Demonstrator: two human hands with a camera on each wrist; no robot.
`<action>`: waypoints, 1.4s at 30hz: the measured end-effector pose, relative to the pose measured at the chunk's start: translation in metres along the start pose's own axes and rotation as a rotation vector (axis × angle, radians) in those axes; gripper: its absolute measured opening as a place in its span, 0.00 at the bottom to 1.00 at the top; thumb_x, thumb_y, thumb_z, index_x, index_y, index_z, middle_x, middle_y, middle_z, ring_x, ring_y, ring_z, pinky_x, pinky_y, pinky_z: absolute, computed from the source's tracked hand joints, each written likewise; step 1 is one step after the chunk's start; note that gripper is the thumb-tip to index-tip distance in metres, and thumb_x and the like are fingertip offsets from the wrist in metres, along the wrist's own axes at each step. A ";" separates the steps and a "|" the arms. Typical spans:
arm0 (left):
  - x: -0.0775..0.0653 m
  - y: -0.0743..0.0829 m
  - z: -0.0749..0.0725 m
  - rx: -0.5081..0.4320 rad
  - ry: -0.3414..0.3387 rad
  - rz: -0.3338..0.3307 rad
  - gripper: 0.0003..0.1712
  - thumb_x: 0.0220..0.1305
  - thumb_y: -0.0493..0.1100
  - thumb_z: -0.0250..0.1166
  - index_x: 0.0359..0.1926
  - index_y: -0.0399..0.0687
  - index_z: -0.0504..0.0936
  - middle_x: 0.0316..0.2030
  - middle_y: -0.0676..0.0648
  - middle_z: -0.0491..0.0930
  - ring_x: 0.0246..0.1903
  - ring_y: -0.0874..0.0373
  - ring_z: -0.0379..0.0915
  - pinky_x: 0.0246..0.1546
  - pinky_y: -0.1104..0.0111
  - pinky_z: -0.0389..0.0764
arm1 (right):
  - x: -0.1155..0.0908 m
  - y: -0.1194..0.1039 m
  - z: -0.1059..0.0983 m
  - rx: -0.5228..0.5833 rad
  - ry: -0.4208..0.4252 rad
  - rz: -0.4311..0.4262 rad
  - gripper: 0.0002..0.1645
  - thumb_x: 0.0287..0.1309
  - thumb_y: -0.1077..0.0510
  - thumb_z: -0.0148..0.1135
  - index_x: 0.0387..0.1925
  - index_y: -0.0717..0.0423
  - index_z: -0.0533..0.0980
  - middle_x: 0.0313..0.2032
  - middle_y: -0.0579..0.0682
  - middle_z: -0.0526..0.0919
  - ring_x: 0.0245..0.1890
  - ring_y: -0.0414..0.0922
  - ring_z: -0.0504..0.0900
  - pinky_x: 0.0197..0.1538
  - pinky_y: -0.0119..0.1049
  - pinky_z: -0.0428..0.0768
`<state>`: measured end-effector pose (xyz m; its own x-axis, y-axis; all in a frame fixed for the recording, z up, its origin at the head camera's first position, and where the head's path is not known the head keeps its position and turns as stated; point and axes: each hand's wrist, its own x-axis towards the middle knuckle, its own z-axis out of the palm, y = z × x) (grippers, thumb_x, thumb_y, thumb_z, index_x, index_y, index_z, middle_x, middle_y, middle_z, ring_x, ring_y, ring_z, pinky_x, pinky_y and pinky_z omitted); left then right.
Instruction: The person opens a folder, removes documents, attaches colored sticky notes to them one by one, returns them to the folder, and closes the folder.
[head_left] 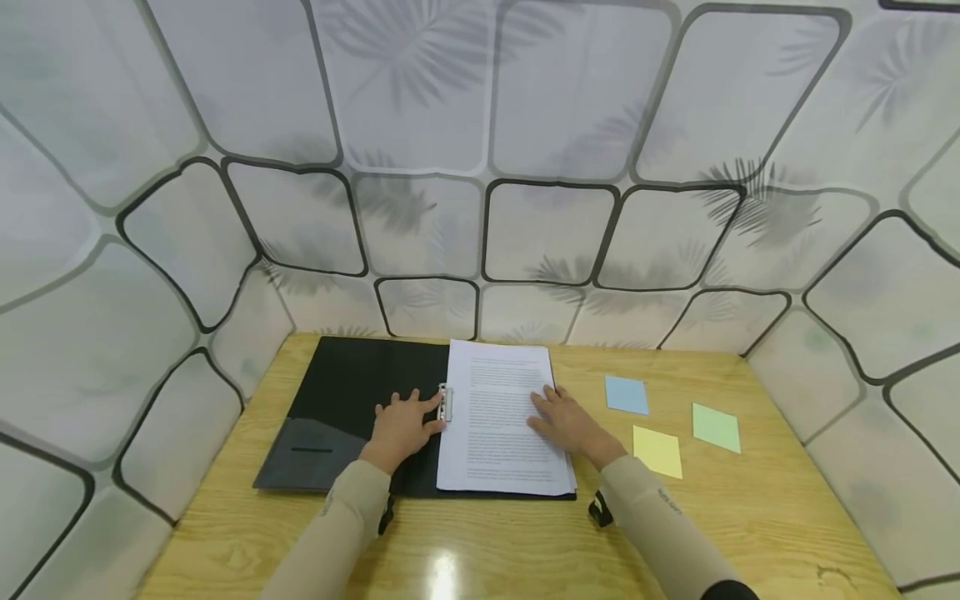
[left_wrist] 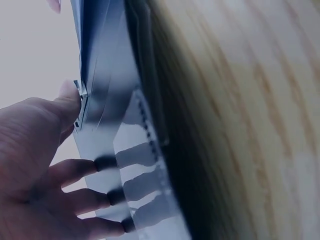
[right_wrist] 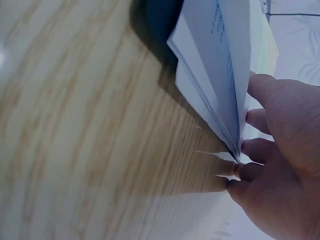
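Observation:
A black clip folder (head_left: 375, 375) lies spread on the table with a stack of printed paper (head_left: 502, 425) on its right half. At the stack's left edge sits a metal clip (head_left: 446, 403). My left hand (head_left: 402, 427) has its fingers spread over the folder, with index finger and thumb touching the clip. In the left wrist view, the other fingertips rest on the folder's shiny dark cover (left_wrist: 107, 155). My right hand (head_left: 572, 425) lies across the stack's right edge, fingers extended. The right wrist view shows loose sheet corners (right_wrist: 195, 65) lifted slightly beside that hand (right_wrist: 285, 155).
Right of the folder lie a blue sticky note (head_left: 626, 394), a yellow one (head_left: 657, 451) and a green one (head_left: 716, 427). A grey pocket (head_left: 315, 454) covers the folder's lower left. The wooden table (head_left: 525, 550) meets patterned curtains (head_left: 420, 225) at the back and sides.

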<state>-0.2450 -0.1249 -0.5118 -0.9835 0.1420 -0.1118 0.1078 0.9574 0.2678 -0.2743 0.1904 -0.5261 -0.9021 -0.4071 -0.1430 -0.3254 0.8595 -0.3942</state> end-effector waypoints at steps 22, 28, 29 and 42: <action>0.000 -0.005 -0.002 -0.055 -0.009 0.009 0.32 0.77 0.61 0.61 0.76 0.63 0.73 0.75 0.32 0.68 0.73 0.22 0.61 0.70 0.29 0.64 | -0.001 0.000 -0.001 0.011 -0.006 -0.002 0.36 0.81 0.47 0.53 0.78 0.64 0.64 0.79 0.72 0.55 0.81 0.73 0.49 0.80 0.67 0.55; 0.000 -0.010 -0.010 -0.148 -0.014 0.042 0.27 0.82 0.58 0.53 0.75 0.58 0.75 0.73 0.32 0.71 0.76 0.24 0.57 0.74 0.27 0.55 | 0.000 0.001 0.000 0.022 -0.003 -0.003 0.36 0.80 0.47 0.54 0.78 0.64 0.64 0.79 0.72 0.55 0.81 0.74 0.48 0.80 0.68 0.55; 0.000 -0.011 -0.011 -0.161 -0.015 0.053 0.28 0.83 0.58 0.51 0.75 0.57 0.75 0.73 0.31 0.71 0.76 0.24 0.56 0.74 0.27 0.53 | 0.000 0.001 0.000 0.018 -0.003 -0.004 0.36 0.81 0.47 0.54 0.78 0.64 0.64 0.79 0.72 0.55 0.81 0.73 0.48 0.80 0.67 0.55; 0.006 -0.019 0.001 -0.202 0.046 0.148 0.27 0.83 0.54 0.53 0.74 0.50 0.76 0.71 0.29 0.72 0.75 0.28 0.61 0.75 0.28 0.54 | -0.001 0.001 -0.001 0.000 -0.004 -0.013 0.36 0.81 0.47 0.53 0.77 0.65 0.64 0.79 0.73 0.56 0.80 0.73 0.50 0.80 0.66 0.56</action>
<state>-0.2523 -0.1416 -0.5183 -0.9651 0.2614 -0.0148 0.2250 0.8568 0.4641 -0.2744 0.1918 -0.5257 -0.8969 -0.4191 -0.1414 -0.3369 0.8544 -0.3956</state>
